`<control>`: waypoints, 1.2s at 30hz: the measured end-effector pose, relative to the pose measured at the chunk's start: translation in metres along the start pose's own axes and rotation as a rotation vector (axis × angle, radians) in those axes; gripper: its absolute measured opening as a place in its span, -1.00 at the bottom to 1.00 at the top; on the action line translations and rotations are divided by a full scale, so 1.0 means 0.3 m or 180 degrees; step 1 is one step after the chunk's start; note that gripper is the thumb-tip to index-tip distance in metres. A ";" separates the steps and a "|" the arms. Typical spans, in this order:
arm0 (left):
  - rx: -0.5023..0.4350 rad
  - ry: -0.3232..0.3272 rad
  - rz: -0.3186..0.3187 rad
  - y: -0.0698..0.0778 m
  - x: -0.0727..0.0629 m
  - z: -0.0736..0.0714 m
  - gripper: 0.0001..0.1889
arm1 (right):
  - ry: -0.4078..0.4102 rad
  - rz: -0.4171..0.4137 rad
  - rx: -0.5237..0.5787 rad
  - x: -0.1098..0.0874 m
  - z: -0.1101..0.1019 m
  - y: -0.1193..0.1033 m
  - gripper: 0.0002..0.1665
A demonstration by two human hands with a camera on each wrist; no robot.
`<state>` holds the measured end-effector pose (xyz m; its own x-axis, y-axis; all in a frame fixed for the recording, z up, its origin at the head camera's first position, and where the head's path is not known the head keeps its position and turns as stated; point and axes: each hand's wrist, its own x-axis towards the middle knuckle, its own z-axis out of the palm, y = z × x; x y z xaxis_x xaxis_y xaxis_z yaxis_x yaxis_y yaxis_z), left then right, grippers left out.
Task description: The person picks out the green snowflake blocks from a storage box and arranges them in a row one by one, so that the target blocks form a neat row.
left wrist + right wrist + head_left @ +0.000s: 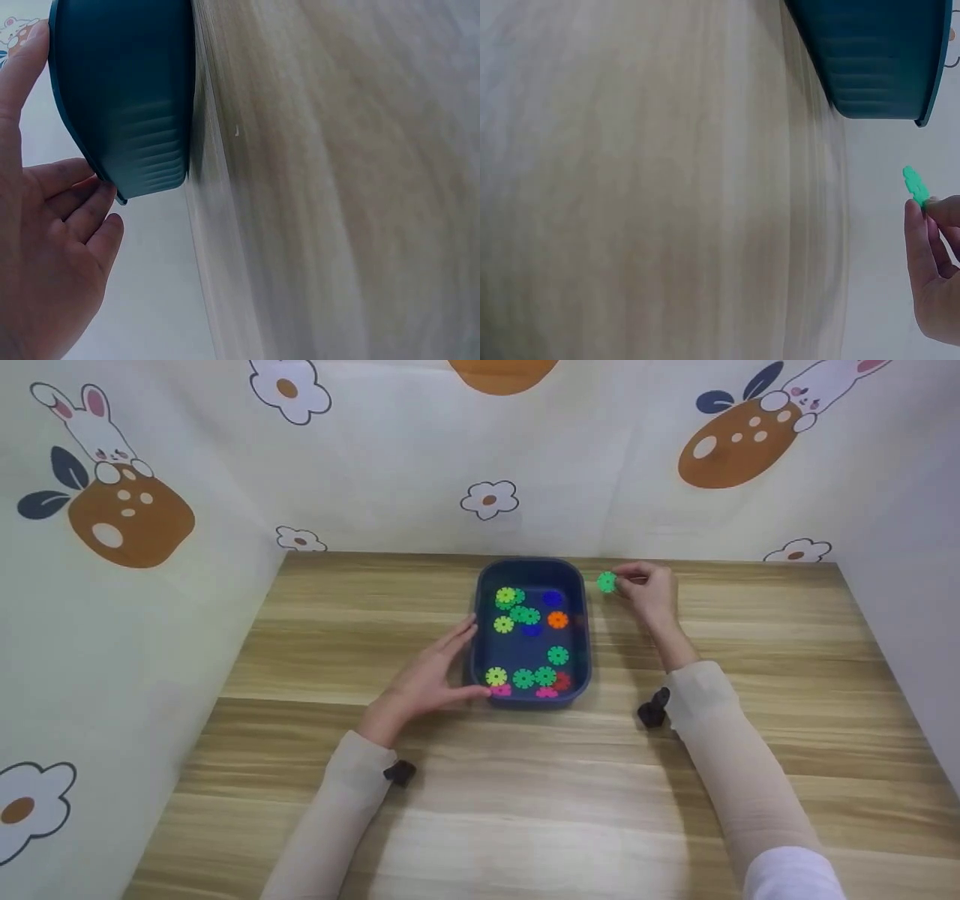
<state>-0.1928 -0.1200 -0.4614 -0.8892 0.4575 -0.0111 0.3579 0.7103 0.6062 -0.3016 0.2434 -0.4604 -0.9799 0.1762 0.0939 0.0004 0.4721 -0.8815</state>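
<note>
In the head view a dark blue plastic bin (532, 570) stands on the table with several flower-shaped discs in it, among them a yellow disc (496, 676), an orange disc (557, 619) and a green disc (557, 655). My left hand (427, 679) touches the bin's left rim, thumb at the near corner and fingers farther along. The left wrist view shows those fingertips (105, 196) against the rim. To the right of the bin, my right hand (651, 592) pinches a green notched disc (607, 582) between thumb and fingers, above the table and apart from the bin.
The wood-grain table (480, 810) extends around the bin. A patterned cloth wall (390, 472) rises behind it, with more cloth at both sides. Small black devices sit at the left cuff (400, 772) and the right cuff (654, 709).
</note>
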 end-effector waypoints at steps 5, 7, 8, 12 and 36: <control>0.0038 0.0023 0.0075 -0.007 -0.001 0.001 0.10 | -0.0082 0.0150 -0.0132 -0.007 0.000 0.013 -0.73; 0.0055 0.0024 0.0083 -0.007 -0.002 0.001 0.10 | -0.0098 0.0203 -0.0126 -0.008 0.001 0.017 -0.72; 0.0057 0.0027 0.0089 -0.007 -0.002 0.001 0.09 | -0.0111 0.0240 -0.0121 -0.009 0.001 0.019 -0.72; 0.0053 0.0022 0.0072 -0.006 -0.003 0.002 0.09 | -0.0200 0.0346 -0.0144 -0.015 0.000 0.020 -0.71; -0.0003 -0.0020 0.0001 -0.002 0.000 0.000 0.10 | -0.0635 0.0684 -0.0420 -0.021 -0.021 0.022 -0.66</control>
<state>-0.1932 -0.1204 -0.4617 -0.8872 0.4610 -0.0160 0.3578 0.7096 0.6070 -0.2941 0.2507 -0.4639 -0.9744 0.1173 -0.1920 0.2247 0.5526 -0.8026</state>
